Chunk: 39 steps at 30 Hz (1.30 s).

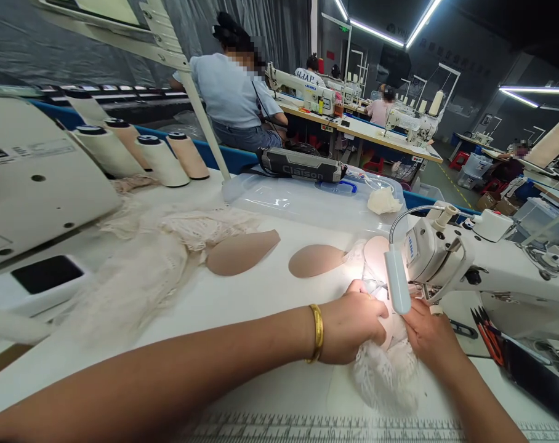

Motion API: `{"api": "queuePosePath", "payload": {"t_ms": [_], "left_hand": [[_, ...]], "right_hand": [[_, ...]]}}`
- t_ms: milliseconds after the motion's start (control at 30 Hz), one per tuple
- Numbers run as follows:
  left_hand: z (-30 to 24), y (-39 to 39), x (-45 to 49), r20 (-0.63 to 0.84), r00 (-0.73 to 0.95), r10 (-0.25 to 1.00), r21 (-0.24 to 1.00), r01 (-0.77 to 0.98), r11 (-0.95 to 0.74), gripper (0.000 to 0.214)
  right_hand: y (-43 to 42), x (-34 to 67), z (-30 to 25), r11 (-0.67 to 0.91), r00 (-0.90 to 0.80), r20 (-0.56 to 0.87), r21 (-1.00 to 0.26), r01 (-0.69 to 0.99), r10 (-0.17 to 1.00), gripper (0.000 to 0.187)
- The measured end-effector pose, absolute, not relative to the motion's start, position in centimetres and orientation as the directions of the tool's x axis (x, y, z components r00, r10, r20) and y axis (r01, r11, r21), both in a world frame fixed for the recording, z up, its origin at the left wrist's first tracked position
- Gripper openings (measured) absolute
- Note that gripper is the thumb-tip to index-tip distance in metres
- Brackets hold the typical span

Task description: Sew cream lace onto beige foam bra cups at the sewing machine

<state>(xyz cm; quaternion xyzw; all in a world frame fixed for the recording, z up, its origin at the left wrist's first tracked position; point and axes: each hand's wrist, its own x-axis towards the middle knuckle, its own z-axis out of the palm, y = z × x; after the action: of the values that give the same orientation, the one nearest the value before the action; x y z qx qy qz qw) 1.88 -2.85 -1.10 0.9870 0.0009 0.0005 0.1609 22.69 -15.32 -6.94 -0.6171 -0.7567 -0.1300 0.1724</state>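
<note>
My left hand [353,325], with a gold bangle on the wrist, presses white lace fabric [385,374] flat on the table under the head of a white sewing machine [482,271]. My right hand [430,335] holds the same lace piece just right of the needle area, which a small lamp [396,280] lights and partly hides. Two beige bra cups [241,252] [315,260] lie on the table beyond my hands.
A heap of pale lace [154,258] lies at the left beside thread cones [162,161]. A clear plastic box [307,200] stands behind the cups. Scissors [485,332] lie right of the machine. Other people sit at sewing tables further back.
</note>
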Motion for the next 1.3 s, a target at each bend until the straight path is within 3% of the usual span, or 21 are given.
{"api": "queuePosePath", "payload": {"t_ms": [167, 433, 600, 800, 1000, 1200, 1300], "left_hand": [[-0.3, -1.8, 2.3, -0.065, 0.998, 0.011, 0.305, 0.031, -0.952, 0.028], [-2.1, -0.3, 2.7, 0.041, 0.999, -0.020, 0.287, -0.031, -0.957, 0.023], [-2.4, 0.2, 2.8, 0.107, 0.993, -0.047, 0.256, -0.073, -0.964, 0.024], [-1.9, -0.5, 2.1, 0.208, 0.971, -0.117, 0.185, -0.157, -0.970, 0.027], [-2.9, -0.1, 2.6, 0.226, 0.970, -0.089, 0.163, -0.128, -0.978, 0.026], [-3.3, 0.8, 3.2, 0.239, 0.970, -0.056, 0.174, -0.099, -0.980, 0.030], [-3.8, 1.2, 3.4, 0.259, 0.965, -0.040, 0.207, -0.096, -0.974, 0.033]], "right_hand": [[-15.1, 22.9, -7.0, 0.220, -0.196, 0.447, 0.000, 0.976, 0.873, 0.040], [-15.6, 22.7, -5.9, 0.347, -0.284, 0.422, -0.079, 0.935, 0.861, 0.041], [-15.8, 22.5, -5.2, 0.421, -0.352, 0.397, -0.100, 0.901, 0.848, 0.032], [-15.9, 22.5, -5.0, 0.393, -0.331, 0.372, -0.103, 0.913, 0.867, 0.027], [-16.1, 23.0, -5.7, 0.314, -0.266, 0.360, -0.083, 0.946, 0.895, 0.031], [-15.9, 23.7, -6.3, 0.170, -0.139, 0.510, -0.014, 0.985, 0.849, 0.031], [-15.6, 23.8, -6.0, 0.172, -0.112, 0.550, -0.058, 0.983, 0.827, 0.026]]}}
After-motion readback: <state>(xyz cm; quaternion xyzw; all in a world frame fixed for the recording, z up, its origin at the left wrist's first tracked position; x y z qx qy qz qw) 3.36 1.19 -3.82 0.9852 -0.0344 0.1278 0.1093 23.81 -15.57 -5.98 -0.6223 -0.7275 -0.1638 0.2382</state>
